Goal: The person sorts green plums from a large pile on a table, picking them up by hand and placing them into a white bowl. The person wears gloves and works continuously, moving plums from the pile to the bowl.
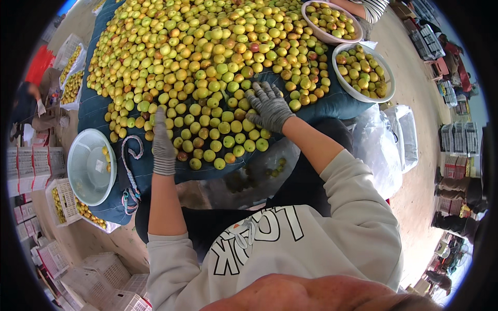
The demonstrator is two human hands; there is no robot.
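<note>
A broad heap of round yellow-green fruit, which look like jujubes, covers a dark blue padded cloth. My left hand, in a grey knit glove, stands on edge at the left of the near fruit, fingers straight and pointing away from me. My right hand, gloved the same way, lies palm down at the right of that near group, fingers spread and touching fruit. Between the two hands lies a looser patch of fruit reaching the cloth's near edge. Neither hand holds anything.
At the left edge sits a pale blue basket with a few fruit, beside a braided cord. A white basket and a pink basket of fruit stand at right. Another person's arm is beyond. Plastic bags hang nearby.
</note>
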